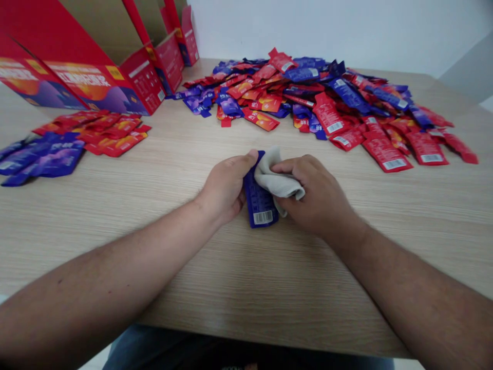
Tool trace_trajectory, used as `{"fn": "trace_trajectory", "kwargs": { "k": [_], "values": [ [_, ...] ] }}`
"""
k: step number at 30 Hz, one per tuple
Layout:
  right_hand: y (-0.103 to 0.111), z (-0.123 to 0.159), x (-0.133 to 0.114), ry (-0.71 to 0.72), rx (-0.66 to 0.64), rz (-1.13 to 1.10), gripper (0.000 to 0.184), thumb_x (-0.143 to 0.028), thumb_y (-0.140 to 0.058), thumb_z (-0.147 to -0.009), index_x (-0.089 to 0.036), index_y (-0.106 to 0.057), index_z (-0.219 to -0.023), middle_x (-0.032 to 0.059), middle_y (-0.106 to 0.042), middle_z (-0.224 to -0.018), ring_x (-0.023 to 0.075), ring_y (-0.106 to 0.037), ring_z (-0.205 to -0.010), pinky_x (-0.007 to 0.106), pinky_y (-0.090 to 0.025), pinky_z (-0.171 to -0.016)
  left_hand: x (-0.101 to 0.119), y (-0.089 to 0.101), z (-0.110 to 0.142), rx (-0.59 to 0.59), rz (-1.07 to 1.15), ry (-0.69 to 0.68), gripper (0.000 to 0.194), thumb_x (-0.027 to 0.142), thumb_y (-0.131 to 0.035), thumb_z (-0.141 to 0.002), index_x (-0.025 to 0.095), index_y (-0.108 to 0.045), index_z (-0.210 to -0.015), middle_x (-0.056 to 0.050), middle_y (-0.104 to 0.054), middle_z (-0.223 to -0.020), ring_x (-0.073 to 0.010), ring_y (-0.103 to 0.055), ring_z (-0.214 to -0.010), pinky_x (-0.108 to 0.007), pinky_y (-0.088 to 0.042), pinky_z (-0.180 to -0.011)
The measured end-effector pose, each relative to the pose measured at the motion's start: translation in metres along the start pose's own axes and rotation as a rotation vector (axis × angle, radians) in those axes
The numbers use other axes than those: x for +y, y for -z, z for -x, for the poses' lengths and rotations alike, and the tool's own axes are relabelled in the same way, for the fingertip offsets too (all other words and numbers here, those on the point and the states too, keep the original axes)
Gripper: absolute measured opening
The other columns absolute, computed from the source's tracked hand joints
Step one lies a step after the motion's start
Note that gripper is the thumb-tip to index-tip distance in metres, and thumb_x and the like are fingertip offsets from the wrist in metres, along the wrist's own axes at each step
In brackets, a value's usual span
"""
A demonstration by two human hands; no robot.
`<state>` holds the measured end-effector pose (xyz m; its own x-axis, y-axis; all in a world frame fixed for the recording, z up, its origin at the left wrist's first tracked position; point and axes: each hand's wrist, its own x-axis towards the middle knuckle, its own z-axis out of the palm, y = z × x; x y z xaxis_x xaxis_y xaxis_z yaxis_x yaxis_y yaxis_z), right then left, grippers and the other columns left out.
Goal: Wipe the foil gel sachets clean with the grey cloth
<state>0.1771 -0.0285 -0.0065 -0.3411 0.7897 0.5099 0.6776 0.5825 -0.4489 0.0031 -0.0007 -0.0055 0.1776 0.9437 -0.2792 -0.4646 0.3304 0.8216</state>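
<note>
My left hand grips a blue sachet by its left edge, thumb on top near the upper end. The sachet's back faces me, with a white barcode at the lower end. My right hand is closed on a bunched light grey cloth. Part of the cloth lies against the sachet's upper right side and hides it. Both hands are close together above the middle of the table, the fingers of my left hand partly hidden beneath the sachet.
A large heap of red and blue sachets spreads along the table's back. At left lie a smaller group of red sachets and blue sachets. Open red cardboard boxes stand behind them. A white wall rises behind the wooden table.
</note>
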Motion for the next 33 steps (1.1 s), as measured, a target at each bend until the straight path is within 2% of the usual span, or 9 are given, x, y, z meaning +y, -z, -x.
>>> {"fn": "trace_trajectory", "kwargs": {
  "k": [4, 7, 11, 15, 17, 22, 24, 28, 33],
  "values": [
    [-0.007, -0.003, 0.003, -0.248, 0.129, -0.120, 0.015, -0.031, -0.074, -0.087, -0.025, -0.065, -0.098, 0.0035, -0.075, -0.095, 0.0237, -0.068, -0.084, 0.037, -0.054, -0.074, 0.000, -0.008, 0.009, -0.092, 0.055, 0.163, 0.021, 0.033, -0.061, -0.100, 0.017, -0.073, -0.093, -0.004, -0.074, -0.078, -0.0180, -0.070, -0.067, -0.033, -0.059, -0.071],
    [-0.007, -0.004, 0.003, -0.325, 0.177, -0.157, 0.017, -0.034, -0.074, -0.087, -0.025, -0.066, -0.099, 0.0027, -0.075, -0.092, 0.0233, -0.067, -0.081, 0.036, -0.053, -0.070, -0.005, -0.012, 0.014, -0.078, 0.032, 0.182, 0.035, 0.041, -0.050, -0.107, 0.017, -0.074, -0.102, -0.005, -0.076, -0.081, -0.0193, -0.072, -0.070, -0.034, -0.061, -0.074],
    [-0.001, -0.005, 0.000, -0.218, 0.145, -0.116, 0.015, -0.031, -0.071, -0.089, -0.025, -0.067, -0.102, 0.0056, -0.076, -0.102, 0.0262, -0.069, -0.094, 0.041, -0.054, -0.083, -0.007, -0.012, 0.017, -0.026, -0.112, 0.194, 0.047, 0.052, -0.044, -0.108, 0.018, -0.073, -0.093, -0.004, -0.071, -0.071, -0.0188, -0.067, -0.057, -0.034, -0.058, -0.061],
    [0.005, -0.002, -0.008, 0.007, -0.069, -0.120, 0.024, -0.024, -0.068, -0.084, -0.025, -0.069, -0.108, 0.0063, -0.075, -0.105, 0.0273, -0.068, -0.098, 0.042, -0.055, -0.086, -0.007, -0.009, 0.015, 0.093, -0.129, 0.080, 0.043, 0.048, -0.049, -0.108, 0.018, -0.071, -0.086, -0.002, -0.069, -0.068, -0.0155, -0.067, -0.063, -0.026, -0.056, -0.063],
    [0.008, -0.002, -0.007, 0.068, -0.130, -0.114, 0.028, -0.022, -0.068, -0.082, -0.024, -0.070, -0.111, 0.0068, -0.074, -0.105, 0.0270, -0.068, -0.096, 0.041, -0.056, -0.083, -0.006, -0.008, 0.015, 0.090, -0.120, 0.066, 0.043, 0.048, -0.050, -0.107, 0.017, -0.071, -0.085, -0.002, -0.070, -0.069, -0.0142, -0.066, -0.064, -0.025, -0.055, -0.063],
    [0.010, -0.004, -0.001, -0.016, 0.073, 0.039, 0.026, -0.023, -0.070, -0.085, -0.026, -0.070, -0.111, 0.0088, -0.074, -0.102, 0.0308, -0.067, -0.100, 0.046, -0.057, -0.085, -0.003, -0.008, 0.017, -0.006, -0.117, 0.215, 0.048, 0.060, -0.052, -0.103, 0.019, -0.069, -0.086, -0.003, -0.066, -0.065, -0.0174, -0.063, -0.051, -0.031, -0.056, -0.051],
    [0.010, -0.004, -0.003, -0.017, 0.055, 0.029, 0.026, -0.023, -0.071, -0.085, -0.027, -0.070, -0.110, 0.0085, -0.074, -0.103, 0.0311, -0.067, -0.100, 0.046, -0.057, -0.084, -0.003, -0.007, 0.017, -0.002, -0.110, 0.193, 0.047, 0.063, -0.059, -0.099, 0.019, -0.068, -0.084, -0.003, -0.066, -0.065, -0.0171, -0.063, -0.051, -0.031, -0.056, -0.050],
    [0.011, -0.002, -0.007, 0.065, -0.111, -0.023, 0.031, -0.025, -0.073, -0.083, -0.026, -0.070, -0.114, 0.0090, -0.073, -0.110, 0.0297, -0.067, -0.098, 0.044, -0.057, -0.083, -0.004, -0.004, 0.013, 0.049, -0.089, 0.151, 0.048, 0.065, -0.064, -0.095, 0.019, -0.069, -0.082, -0.002, -0.065, -0.063, -0.0163, -0.064, -0.052, -0.028, -0.054, -0.050],
    [0.014, -0.005, 0.000, -0.039, 0.077, 0.045, 0.023, -0.028, -0.071, -0.088, -0.027, -0.069, -0.111, 0.0094, -0.074, -0.105, 0.0329, -0.066, -0.101, 0.049, -0.055, -0.088, -0.002, -0.005, 0.016, -0.046, -0.121, 0.233, 0.052, 0.066, -0.054, -0.099, 0.018, -0.071, -0.090, -0.008, -0.071, -0.070, -0.0204, -0.069, -0.054, -0.032, -0.058, -0.049]
  ]
}}
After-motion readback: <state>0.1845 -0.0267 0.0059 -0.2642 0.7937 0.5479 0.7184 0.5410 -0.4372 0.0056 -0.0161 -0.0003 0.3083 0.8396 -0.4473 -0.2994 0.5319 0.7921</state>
